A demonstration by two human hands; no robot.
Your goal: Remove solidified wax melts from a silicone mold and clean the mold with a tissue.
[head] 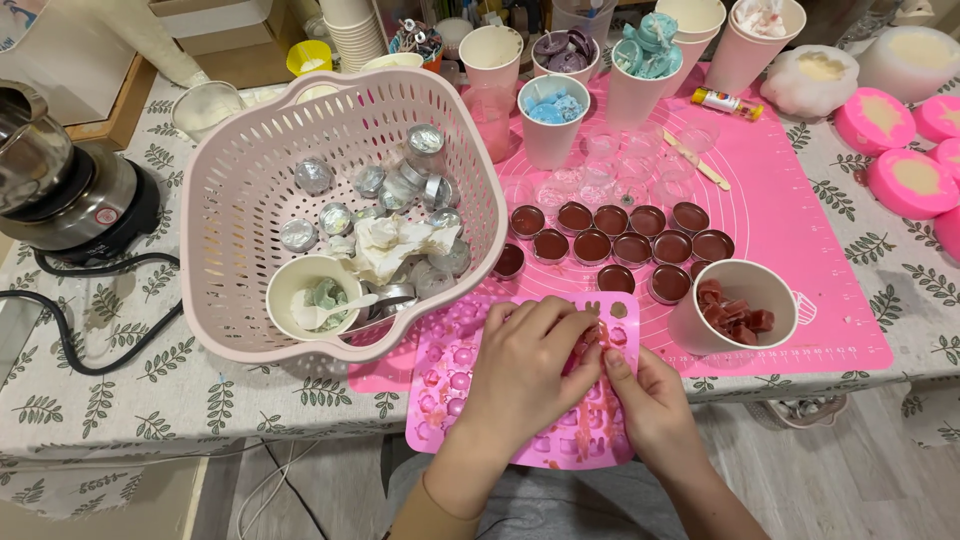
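The pink silicone mould [455, 395] is held over the near edge of the surface [120, 380], jutting past it toward the lap. It is gripped by the left hand [525, 365], curled over its top, while a reddish piece at the mould's right edge is pinched by the right hand [650, 405]. Little open room is left around it: a pink slotted basket [240, 180] sits just to the left, a white cup [735, 305] of red chunks just to the right. Foil cups, crumpled paper and a small bowl are held in the basket. Rows of dark filled cups [610, 235] are set on the pink mat [800, 230] beyond. Much of the mould is hidden by the hands.
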